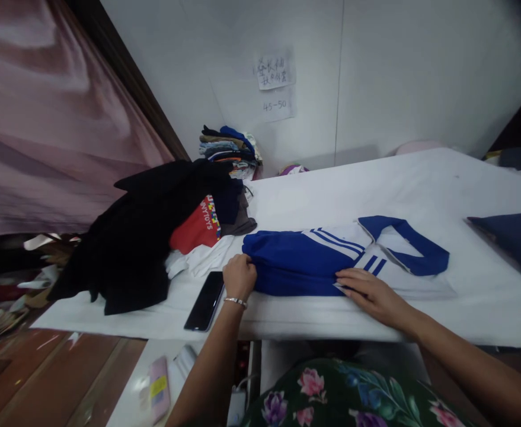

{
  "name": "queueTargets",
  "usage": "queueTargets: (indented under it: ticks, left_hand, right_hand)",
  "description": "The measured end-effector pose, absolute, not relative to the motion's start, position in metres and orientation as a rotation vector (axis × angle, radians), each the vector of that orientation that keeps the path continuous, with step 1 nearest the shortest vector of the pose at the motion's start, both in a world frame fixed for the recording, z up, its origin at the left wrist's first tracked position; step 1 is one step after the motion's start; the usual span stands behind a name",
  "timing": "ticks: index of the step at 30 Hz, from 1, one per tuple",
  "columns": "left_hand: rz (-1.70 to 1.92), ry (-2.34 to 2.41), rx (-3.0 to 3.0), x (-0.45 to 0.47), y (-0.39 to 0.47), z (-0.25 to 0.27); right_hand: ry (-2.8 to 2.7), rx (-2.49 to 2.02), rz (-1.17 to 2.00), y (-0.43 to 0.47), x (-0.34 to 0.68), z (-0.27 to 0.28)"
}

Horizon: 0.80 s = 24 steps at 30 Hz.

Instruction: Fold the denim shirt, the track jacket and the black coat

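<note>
1. Blue-and-white fabric jacket w/ striped panels [296, 261] lies on the white cloth-covered counter [420, 190], near edge, middle to right; its blue pointed collar [435, 258] is at the right end.
2. Left hand [240, 277]: fingers curled in, holding the jacket's left end.
3. Right hand [373, 295]: fingers together, fairly straight, on the near edge below the stripes; can't tell if it's pinching fabric or just pressing.
4. Done, prob.: jacket laid out & narrowed to 1 long strip, i.e. part-folded. Can't tell where both sleeves are.
5. Left, as I judge: strip isn't doubled end to end yet; collar end is still flat.
6. Loose pile at left, incl. black cloth garment [140, 237] & red printed fabric piece [195, 228], looks unfolded. Far left: neat multicoloured clothes stack [229, 145], apparently finished.
7. Black flat phone [204, 302] sits just left of the left hand.
</note>
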<state>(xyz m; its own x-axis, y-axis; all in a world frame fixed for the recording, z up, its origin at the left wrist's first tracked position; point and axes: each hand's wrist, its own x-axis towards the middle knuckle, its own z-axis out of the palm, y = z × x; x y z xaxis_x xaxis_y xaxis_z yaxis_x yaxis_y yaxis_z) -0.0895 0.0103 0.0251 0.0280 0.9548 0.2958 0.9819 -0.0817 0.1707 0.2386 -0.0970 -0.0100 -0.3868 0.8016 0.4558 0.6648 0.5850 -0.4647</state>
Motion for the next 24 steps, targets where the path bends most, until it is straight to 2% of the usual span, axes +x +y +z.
queueTargets:
  ticks: [6, 12, 17, 24]
  left_hand:
    - [-0.78, -1.76, -2.52, -0.056, 0.038, 0.039]
    - [-0.587, -1.643, -2.718, -0.016, 0.078, 0.027]
    - [-0.364, -1.683, -2.693, -0.009, 0.089, 0.011]
    - [-0.441, -1.612, -2.624, -0.01, 0.087, -0.004]
  right_hand:
    - [-2.024, -1.349, 0.17, -0.032, 0.269, 0.017]
    - [-2.139, -1.734, 0.157, 0.048, 0.289, 0.006]
    - [-2.306, -1.847, 0.126, 0.062, 0.303, 0.0]
    - [-2.417, -1.917, 0.067, 0.065, 0.322, -0.004]
